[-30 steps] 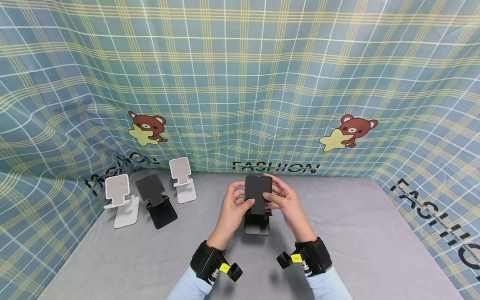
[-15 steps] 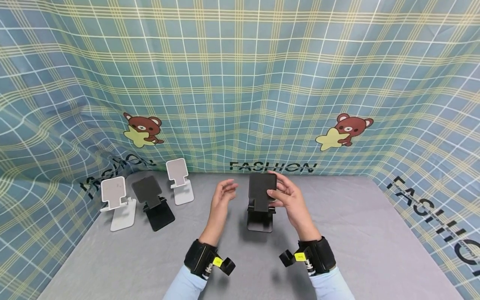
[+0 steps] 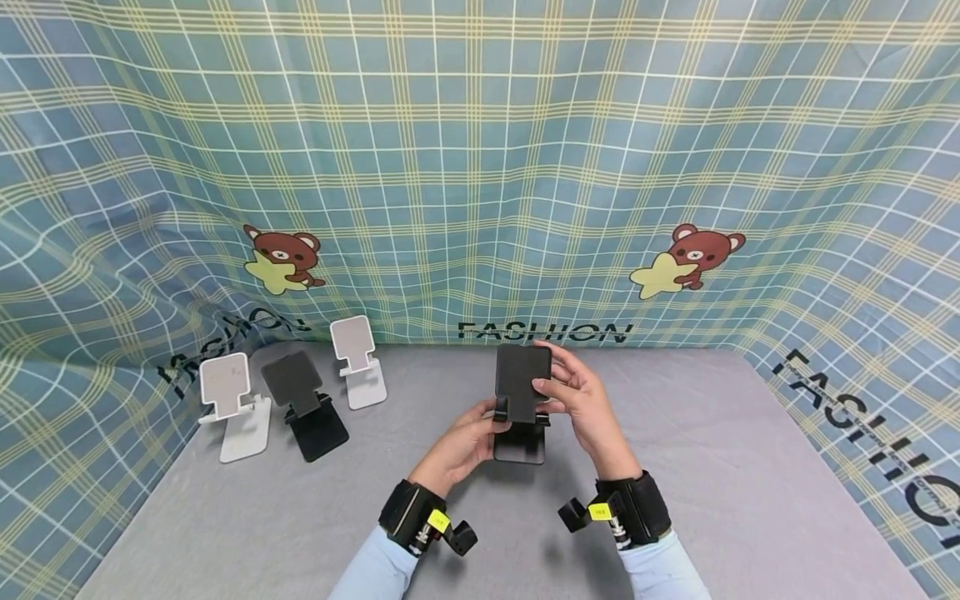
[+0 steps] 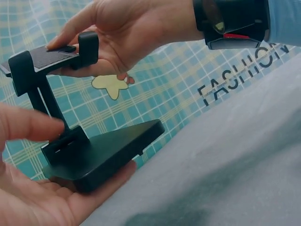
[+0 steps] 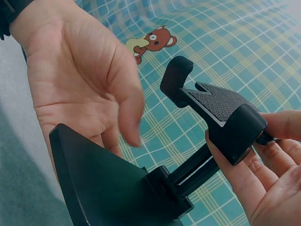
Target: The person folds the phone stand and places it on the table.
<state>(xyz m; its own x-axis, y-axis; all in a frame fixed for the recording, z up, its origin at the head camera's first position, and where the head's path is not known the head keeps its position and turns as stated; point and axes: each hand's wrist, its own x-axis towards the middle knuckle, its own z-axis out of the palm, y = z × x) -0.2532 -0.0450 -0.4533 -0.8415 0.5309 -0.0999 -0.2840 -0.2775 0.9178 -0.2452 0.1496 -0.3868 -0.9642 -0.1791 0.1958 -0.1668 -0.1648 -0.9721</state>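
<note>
Head view: black stand (image 3: 519, 407) held above grey table (image 3: 697, 475), well apart from three stands (image 3: 295, 383) at left. Right hand (image 3: 585, 408) pinches upper plate (image 3: 522, 367) at right edge; left hand (image 3: 467, 446) supports base (image 4: 108, 150) from below, grip uncertain. Table extends rightward to curtain (image 3: 847, 350).

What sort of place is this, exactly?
Probably a makeshift tabletop filming booth, though the wider room is out of view. Patterned cloth encloses the grey tabletop at the back and both sides, and each wrist wears a black strap bearing a small device.
</note>
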